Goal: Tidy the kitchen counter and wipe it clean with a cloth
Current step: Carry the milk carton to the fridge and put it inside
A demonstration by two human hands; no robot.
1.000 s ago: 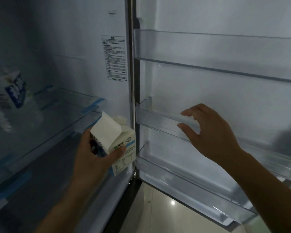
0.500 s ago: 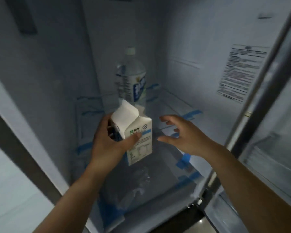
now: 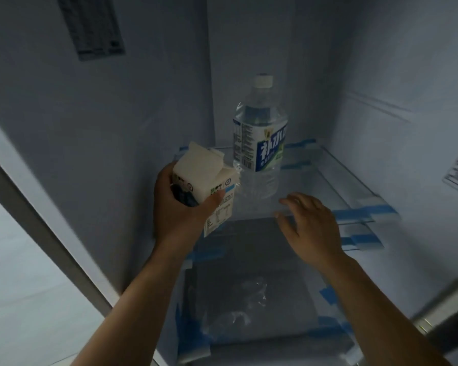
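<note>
While shelved: one bottle (image 3: 259,143), one held carton (image 3: 209,178)

So inside the fridge (image 3: 143,101) the water bottle (image 3: 259,138) stands upright toward the back of the glass shelf (image 3: 354,199). The carton (image 3: 209,183) sits in the left hand (image 3: 180,210), just left of and in front of the bottle. The right hand (image 3: 310,223) hovers over the shelf's front edge, right of the carton.

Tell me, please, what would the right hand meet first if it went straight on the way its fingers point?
Probably the water bottle standing on the glass shelf; the right hand points up-left toward its base, though depth is unclear.
</note>
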